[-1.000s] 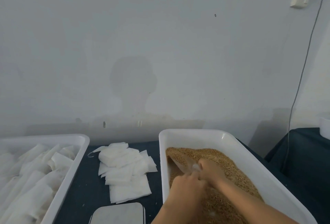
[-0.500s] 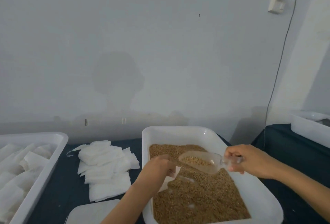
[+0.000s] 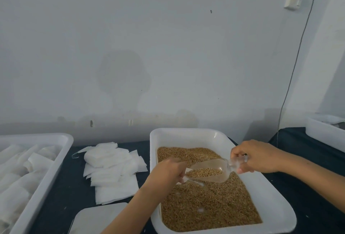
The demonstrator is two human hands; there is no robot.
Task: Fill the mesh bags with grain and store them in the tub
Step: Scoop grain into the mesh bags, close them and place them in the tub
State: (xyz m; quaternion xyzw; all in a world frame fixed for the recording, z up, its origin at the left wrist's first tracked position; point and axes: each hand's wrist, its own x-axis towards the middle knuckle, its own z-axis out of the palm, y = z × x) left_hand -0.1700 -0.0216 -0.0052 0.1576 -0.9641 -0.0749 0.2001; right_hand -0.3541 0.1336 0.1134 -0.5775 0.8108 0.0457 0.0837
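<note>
1. Head view shows both forearms reaching in from the lower edge over a white tub of grain [image 3: 276, 204] that sits on a dark counter [image 3: 61, 189].
2. The right hand [image 3: 255, 156] comes in from the right, wrist raised above the tub's right rim, fingers curled round the handle of a clear plastic scoop [image 3: 209, 171]. The scoop lies nearly level, its mouth pointing left, with a small heap of grain [image 3: 203, 171] inside.
3. The left hand [image 3: 167, 171] reaches up from the bottom centre, knuckles toward the camera, fingers curled at the scoop's mouth. It seems to pinch a mesh bag [image 3: 183, 178] there, of which only a pale scrap shows below the fingers; how the bag is held cannot be told.
4. Loose grain [image 3: 209, 207] fills the tub floor beneath both hands.
5. Left of that tub, a pile of flat white empty bags [image 3: 112, 170] lies on the counter.
6. At the far left stands a second white tub [image 3: 61, 151] holding white filled bags [image 3: 16, 174].
7. A white flat lid-like thing [image 3: 97, 220] lies at the bottom edge.
</note>
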